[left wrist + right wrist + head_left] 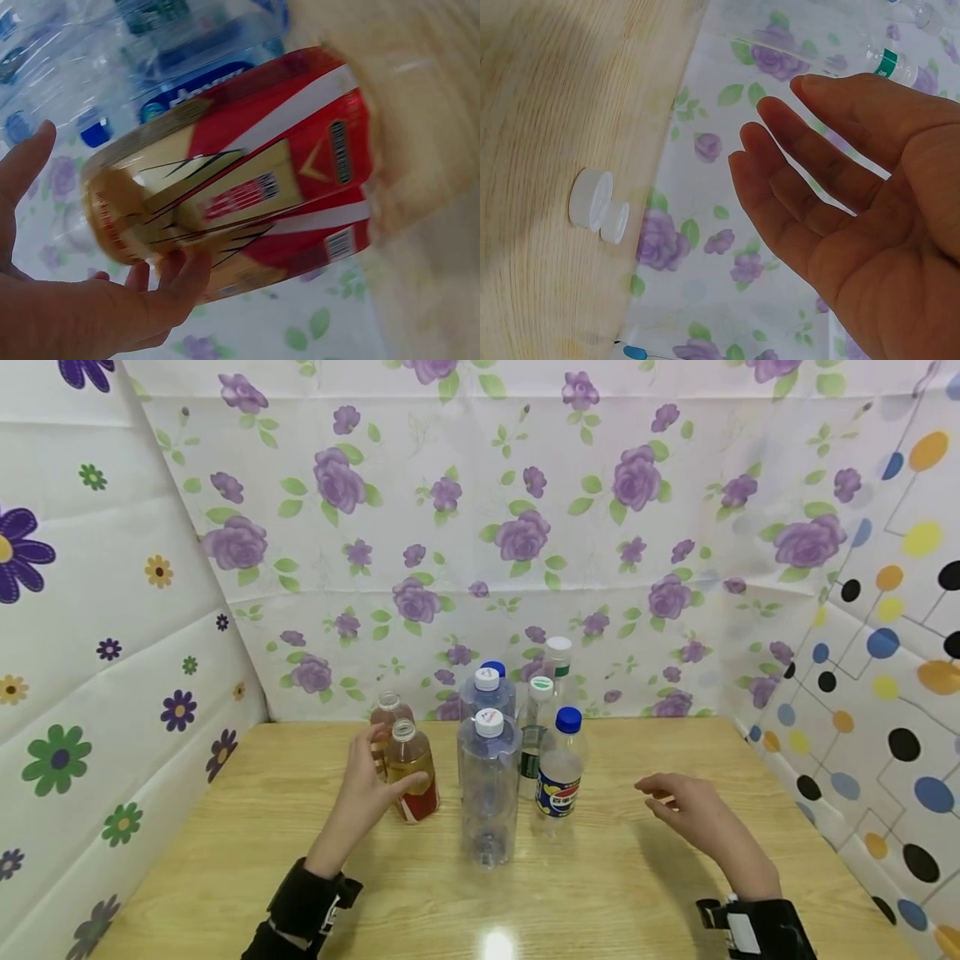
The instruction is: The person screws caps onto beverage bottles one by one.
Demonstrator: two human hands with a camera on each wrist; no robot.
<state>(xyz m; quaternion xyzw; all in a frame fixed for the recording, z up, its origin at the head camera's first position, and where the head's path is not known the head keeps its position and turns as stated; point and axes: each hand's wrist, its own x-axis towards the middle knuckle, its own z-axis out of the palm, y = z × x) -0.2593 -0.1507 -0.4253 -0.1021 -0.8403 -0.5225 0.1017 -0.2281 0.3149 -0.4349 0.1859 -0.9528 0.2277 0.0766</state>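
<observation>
My left hand is spread beside a plastic bottle with a red and gold label and an uncapped neck. In the left wrist view its thumb stands apart from the bottle, while the fingertips are right at the label's edge. A similar bottle stands just behind, partly hidden. On the right side, my right hand hovers over the table, fingers loosely bent with nothing in them. Two white caps, a wider one and a smaller one, lie near its fingers in the right wrist view.
At mid-table stand a large clear bottle with a white cap, another like it behind, a blue-capped Pepsi bottle, and a green-labelled bottle. Another white-capped bottle is farther back. Patterned cloth encloses the wooden table.
</observation>
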